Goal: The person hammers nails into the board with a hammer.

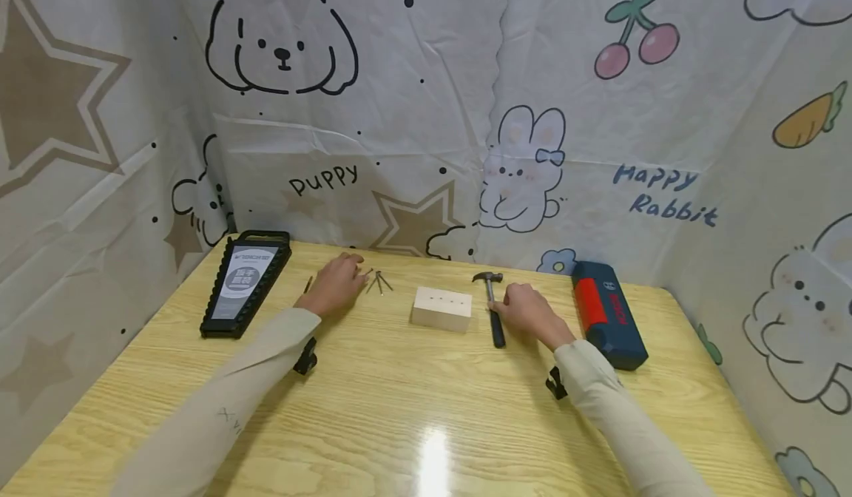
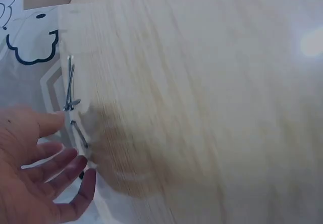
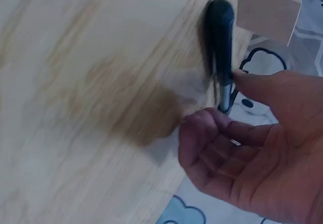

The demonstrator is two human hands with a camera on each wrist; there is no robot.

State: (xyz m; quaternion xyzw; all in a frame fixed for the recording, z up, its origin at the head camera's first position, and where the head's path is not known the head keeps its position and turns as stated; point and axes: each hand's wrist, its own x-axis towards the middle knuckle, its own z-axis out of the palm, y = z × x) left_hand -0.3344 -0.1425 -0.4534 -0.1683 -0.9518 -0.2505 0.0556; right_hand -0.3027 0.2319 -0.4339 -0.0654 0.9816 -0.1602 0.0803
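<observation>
My left hand is over the table's far left part, beside several loose nails. In the left wrist view its fingers are spread and gently bent; the thumb is close to the nails, and a single nail lies near the fingertips. My right hand is at the claw hammer, which lies with its head toward the wall. Thumb and curled index finger pinch its neck, just beyond the dark handle. Between the hands sits a pale wooden block with a row of small dark spots on top.
A black wrench rack with a printed card lies at the left. Right of the hammer is a dark blue and red Bosch case. A thin dark piece lies left of my left hand. Printed cloth hangs around the wooden table.
</observation>
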